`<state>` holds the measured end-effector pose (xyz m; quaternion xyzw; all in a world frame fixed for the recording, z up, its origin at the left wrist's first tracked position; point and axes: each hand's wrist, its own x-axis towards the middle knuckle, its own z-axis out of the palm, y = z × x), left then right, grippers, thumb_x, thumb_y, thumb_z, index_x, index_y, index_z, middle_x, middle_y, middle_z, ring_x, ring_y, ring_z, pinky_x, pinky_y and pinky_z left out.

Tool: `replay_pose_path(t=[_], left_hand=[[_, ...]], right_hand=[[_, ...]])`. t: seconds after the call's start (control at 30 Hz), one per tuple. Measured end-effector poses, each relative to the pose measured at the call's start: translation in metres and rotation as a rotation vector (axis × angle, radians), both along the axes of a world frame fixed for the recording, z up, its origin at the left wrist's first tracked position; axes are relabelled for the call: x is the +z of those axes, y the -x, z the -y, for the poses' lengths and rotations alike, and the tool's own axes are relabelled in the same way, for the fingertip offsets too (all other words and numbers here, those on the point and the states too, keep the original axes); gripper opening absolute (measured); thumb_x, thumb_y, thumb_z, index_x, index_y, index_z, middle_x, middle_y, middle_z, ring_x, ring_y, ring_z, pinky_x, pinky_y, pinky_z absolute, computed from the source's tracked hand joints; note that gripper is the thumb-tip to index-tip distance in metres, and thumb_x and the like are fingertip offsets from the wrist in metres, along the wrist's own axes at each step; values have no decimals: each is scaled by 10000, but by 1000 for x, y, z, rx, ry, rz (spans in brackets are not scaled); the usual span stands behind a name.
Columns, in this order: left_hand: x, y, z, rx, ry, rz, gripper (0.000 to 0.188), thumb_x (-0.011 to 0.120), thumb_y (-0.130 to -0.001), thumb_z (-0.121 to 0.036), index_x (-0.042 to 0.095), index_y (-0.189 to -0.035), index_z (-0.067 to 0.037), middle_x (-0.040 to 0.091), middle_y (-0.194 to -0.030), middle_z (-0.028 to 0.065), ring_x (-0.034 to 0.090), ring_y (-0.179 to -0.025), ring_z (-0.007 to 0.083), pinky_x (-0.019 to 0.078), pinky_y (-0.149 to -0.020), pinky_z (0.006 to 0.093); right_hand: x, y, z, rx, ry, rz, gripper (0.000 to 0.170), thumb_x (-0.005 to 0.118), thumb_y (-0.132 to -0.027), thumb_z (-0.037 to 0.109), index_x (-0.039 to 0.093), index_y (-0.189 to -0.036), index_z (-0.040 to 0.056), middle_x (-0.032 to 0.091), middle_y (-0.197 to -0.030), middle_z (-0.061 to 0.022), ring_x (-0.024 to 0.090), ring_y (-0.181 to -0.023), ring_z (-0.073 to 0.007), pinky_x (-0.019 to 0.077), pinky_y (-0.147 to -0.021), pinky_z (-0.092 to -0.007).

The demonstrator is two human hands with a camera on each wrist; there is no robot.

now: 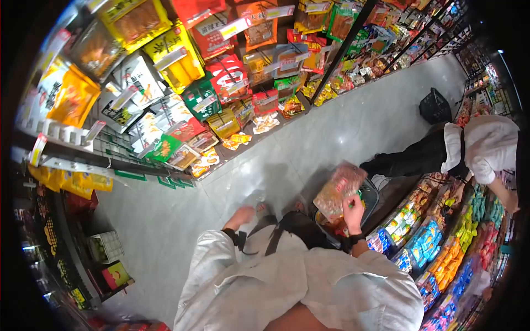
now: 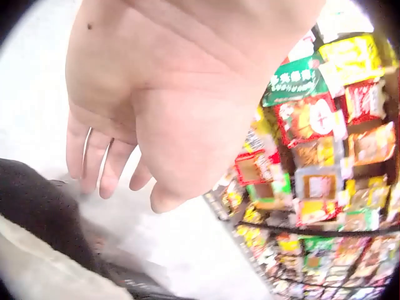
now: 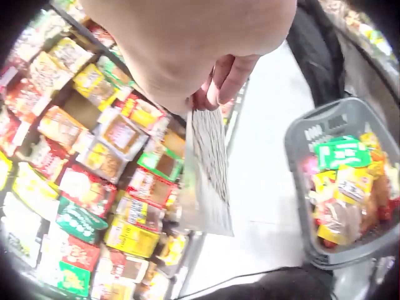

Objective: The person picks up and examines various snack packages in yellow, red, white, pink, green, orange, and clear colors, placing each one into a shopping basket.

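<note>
My right hand (image 1: 354, 214) pinches the edge of a flat, see-through snack packet (image 1: 338, 190), which overlaps the grey shopping basket (image 1: 372, 199) in the head view. Seen from the right wrist, the packet (image 3: 209, 175) hangs edge-on from the fingertips, to the left of the basket (image 3: 296, 181). Inside that basket lie several bagged snacks, with a green packet (image 3: 342, 154) on top. At my left side the left hand (image 1: 238, 218) hangs loose. In the left wrist view its palm (image 2: 175, 94) faces the camera, fingers relaxed, with nothing in them.
A tall rack of hanging snack bags (image 1: 229, 77) runs along the far side of the grey floor (image 1: 149, 220). Bins of colourful packets (image 1: 447, 259) curve along the right. Another person (image 1: 488, 146) bends beside those bins, and a black basket (image 1: 435, 106) stands farther up the aisle.
</note>
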<state>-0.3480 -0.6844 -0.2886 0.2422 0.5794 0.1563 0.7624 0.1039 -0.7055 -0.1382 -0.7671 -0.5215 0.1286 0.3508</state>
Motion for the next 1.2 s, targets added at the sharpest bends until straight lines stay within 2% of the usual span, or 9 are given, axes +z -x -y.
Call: replay_pose_path(t=[0.13, 0.27, 0.37, 0.53, 0.67, 0.8, 0.97, 1.07, 1.2], left_hand=[[100, -6, -45, -91, -445, -138, 404, 600, -942, -224, 526, -1293, -39, 644, -1110, 72, 616, -978, 174, 485, -824, 322], [194, -43, -46, 82, -774, 122, 453, 585, -955, -275, 495, -1359, -90, 639, -1152, 101, 589, -1078, 187, 474, -893, 318], [246, -80, -30, 268, -813, 156, 347, 561, -981, -258, 539, -1246, -35, 636, -1064, 61, 576, -960, 115, 465, -797, 280], [259, -69, -22, 398, -704, 310, 276, 511, -1017, -243, 573, -1122, 5, 616, -953, 11, 527, -821, 66, 459, -715, 274], [247, -71, -25, 642, -638, 153, 318, 509, -1014, -312, 633, -1011, -20, 599, -810, -20, 513, -732, 64, 447, -654, 263], [234, -62, -34, 622, -485, 203, 361, 505, -1021, -327, 597, -1176, -14, 626, -1029, 3, 570, -907, 100, 454, -802, 258], [279, -80, -62, 724, -697, 190, 432, 467, -1039, -329, 515, -1313, 0, 591, -1244, 55, 544, -1123, 139, 415, -982, 307], [272, -101, -82, 664, -710, 102, 457, 464, -1041, -336, 485, -1344, 5, 568, -1289, 54, 528, -1156, 141, 408, -1002, 318], [269, -134, -105, 569, -584, 17, 428, 502, -1028, -316, 506, -1324, -6, 590, -1255, 49, 538, -1132, 128, 421, -987, 309]], right_hand=[[77, 79, -45, 162, -184, -74, 139, 682, -814, 25, 545, -790, 24, 588, -738, -99, 568, -665, -217, 473, -647, -314], [125, 158, -66, 356, -285, -95, 174, 704, -796, 17, 531, -786, 33, 577, -739, -94, 586, -687, -253, 483, -648, -321], [137, 207, -62, 617, -257, -195, 178, 716, -775, 14, 540, -783, 39, 587, -758, -95, 615, -699, -270, 501, -651, -345], [159, 250, -53, 879, -56, -174, 166, 738, -741, 28, 578, -778, 47, 607, -787, -85, 626, -706, -252, 511, -651, -352], [160, 250, -72, 1067, -24, -188, 182, 754, -740, 55, 630, -873, 44, 630, -863, -82, 626, -798, -242, 505, -707, -321], [174, 235, -104, 1110, 4, -188, 223, 755, -749, 87, 640, -939, 65, 635, -955, -80, 611, -936, -272, 499, -792, -353], [149, 183, -175, 952, -186, -171, 365, 762, -771, 127, 606, -1095, 61, 602, -1133, -119, 590, -1055, -280, 491, -893, -366], [142, 152, -206, 817, -81, -336, 460, 757, -788, 129, 560, -1194, 41, 588, -1174, -154, 596, -1058, -291, 491, -917, -375], [114, 110, -238, 895, 336, -921, 489, 755, -831, 167, 529, -1239, 17, 631, -1073, -75, 613, -917, -129, 510, -816, -285]])
